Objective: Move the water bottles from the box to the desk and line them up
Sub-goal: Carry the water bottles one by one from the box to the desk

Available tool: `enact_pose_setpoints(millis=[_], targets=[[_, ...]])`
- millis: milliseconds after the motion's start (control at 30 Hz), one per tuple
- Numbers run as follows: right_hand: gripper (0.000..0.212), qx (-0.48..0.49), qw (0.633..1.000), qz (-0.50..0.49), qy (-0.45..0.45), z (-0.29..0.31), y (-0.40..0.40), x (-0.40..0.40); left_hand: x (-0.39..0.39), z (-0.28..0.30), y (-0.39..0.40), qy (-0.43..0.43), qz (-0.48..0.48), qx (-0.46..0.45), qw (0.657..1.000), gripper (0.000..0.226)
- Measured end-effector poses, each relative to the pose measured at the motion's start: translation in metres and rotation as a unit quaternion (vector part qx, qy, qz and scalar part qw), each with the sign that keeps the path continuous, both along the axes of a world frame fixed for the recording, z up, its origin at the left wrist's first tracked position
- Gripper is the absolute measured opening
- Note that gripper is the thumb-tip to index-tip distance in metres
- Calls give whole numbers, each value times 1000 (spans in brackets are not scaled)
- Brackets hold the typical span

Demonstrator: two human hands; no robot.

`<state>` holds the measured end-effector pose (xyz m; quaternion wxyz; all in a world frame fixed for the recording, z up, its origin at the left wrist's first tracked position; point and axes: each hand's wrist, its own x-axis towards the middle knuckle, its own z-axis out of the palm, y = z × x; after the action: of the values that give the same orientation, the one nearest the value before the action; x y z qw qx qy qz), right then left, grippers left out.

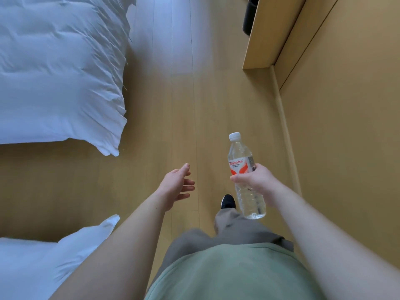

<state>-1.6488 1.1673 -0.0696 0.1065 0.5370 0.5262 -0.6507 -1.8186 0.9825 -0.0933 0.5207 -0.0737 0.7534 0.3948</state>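
My right hand [256, 180] grips a clear water bottle [242, 156] around its middle, over the lower part of its red and white label. The bottle has a white cap, is held nearly upright and tilts slightly to the left above the floor. My left hand [177, 187] hangs in the air to the left of the bottle, fingers relaxed and spread, holding nothing. Neither the box nor the desk top is in view.
A bed with white bedding [58, 68] fills the upper left, and a second white duvet corner [43, 260] lies at the lower left. A wooden wall panel [346, 126] runs along the right, with a wooden cabinet side [268, 33] and a dark cylindrical bin [249, 16] further ahead. Wooden floor [184, 105] stretches between them.
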Motion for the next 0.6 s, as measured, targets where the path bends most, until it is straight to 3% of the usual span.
enact_pose_setpoints(millis=[367, 600], targets=[[56, -15, 1000, 12, 8, 6, 134, -97, -96, 7, 137, 6, -3, 3, 1000, 45], [61, -10, 1000, 10, -4, -4, 203, -184, -196, -7, 212, -2, -14, 17, 1000, 45]])
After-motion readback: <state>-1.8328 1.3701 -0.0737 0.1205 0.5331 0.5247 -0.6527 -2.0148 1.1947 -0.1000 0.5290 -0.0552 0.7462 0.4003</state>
